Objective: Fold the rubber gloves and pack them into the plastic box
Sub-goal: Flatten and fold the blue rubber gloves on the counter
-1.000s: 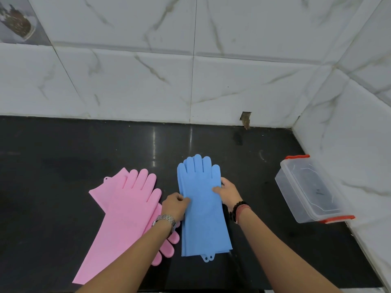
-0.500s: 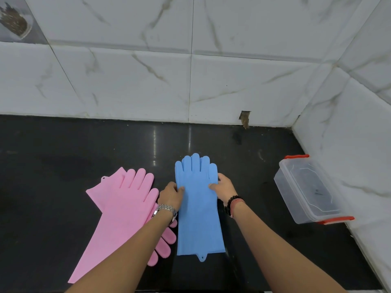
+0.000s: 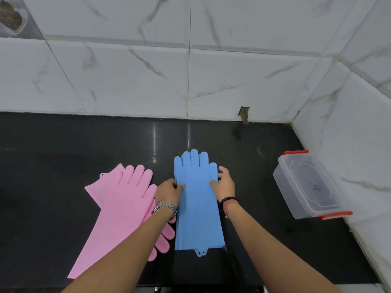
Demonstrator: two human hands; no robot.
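Centrally, both hands pinch the blue gloves (image 3: 197, 208) lying flat on the black surface (image 3: 63, 166): left hand (image 3: 168, 191), right hand (image 3: 225, 185). Pink gloves (image 3: 118, 210) lie left; the lidded plastic box (image 3: 309, 187) stands right.

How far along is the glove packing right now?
Done: blue gloves stacked flat on the counter. In hand: left hand and right hand hold their edges, no fold yet. Left: fold both pairs, pink gloves untouched, and the plastic box is lidded.
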